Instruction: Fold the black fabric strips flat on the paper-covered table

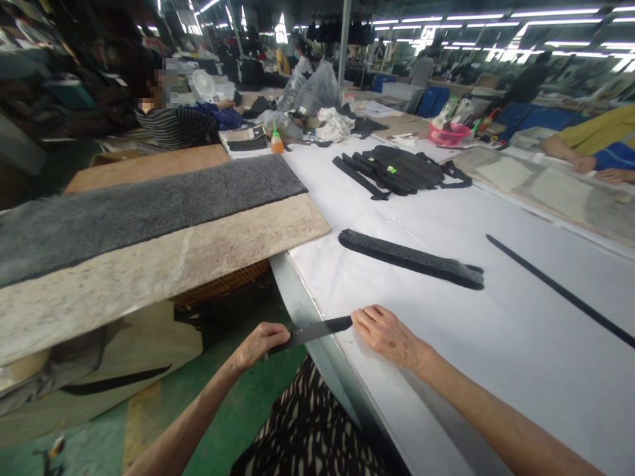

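A short dark fabric strip (320,328) is stretched between my two hands across the edge of the white table. Its left end is pinched in my left hand (264,340), out over the gap beside the table. My right hand (384,335) grips the other end just above the white surface, with its fingers curled over the strip. Beyond my right hand lies a stack of dark grey strips (411,259). One long thin black strip (560,289) rests farther right on the table.
A board (258,231) bearing grey fleecy cloth (163,208) juts in from the left. Farther back are a pile of black pieces (401,168), an orange glue bottle (276,140) and a pink basket (449,134). Co-workers sit left and right. Green floor shows below.
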Demonstrator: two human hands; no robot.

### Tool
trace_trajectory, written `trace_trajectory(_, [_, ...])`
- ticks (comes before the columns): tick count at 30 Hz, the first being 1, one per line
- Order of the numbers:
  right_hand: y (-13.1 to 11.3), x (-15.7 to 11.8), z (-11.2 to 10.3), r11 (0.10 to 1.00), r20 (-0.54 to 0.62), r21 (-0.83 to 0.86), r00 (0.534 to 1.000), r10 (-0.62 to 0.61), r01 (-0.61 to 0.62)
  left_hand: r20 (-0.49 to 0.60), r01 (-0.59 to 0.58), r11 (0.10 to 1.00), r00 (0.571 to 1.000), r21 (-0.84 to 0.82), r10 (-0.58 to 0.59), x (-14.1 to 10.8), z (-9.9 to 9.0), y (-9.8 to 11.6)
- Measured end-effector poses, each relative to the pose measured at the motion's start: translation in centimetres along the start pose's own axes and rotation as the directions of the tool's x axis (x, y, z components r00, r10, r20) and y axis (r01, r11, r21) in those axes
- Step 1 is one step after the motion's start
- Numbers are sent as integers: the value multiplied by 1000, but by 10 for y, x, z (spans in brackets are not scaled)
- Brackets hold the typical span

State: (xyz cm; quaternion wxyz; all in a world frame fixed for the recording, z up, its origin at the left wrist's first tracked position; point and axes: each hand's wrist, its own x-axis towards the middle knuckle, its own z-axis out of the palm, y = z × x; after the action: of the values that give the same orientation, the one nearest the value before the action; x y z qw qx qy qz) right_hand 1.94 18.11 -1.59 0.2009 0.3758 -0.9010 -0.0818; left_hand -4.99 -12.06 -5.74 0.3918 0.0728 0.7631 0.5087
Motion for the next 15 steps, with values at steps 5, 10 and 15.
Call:
trace_trajectory(5, [-4,-1,2,994,0,37,995,101,-101,12,6,1000,1000,9,-6,-5,-4,0])
trace_trajectory(10, [-2,-10,4,948,7,184,964,265,-261,12,-20,999,1000,43,19,-20,-9,11])
trace_trajectory(15, [3,0,-8,660,39,568,817,576,-492,23,-19,997,1000,70,17,-34,0,40])
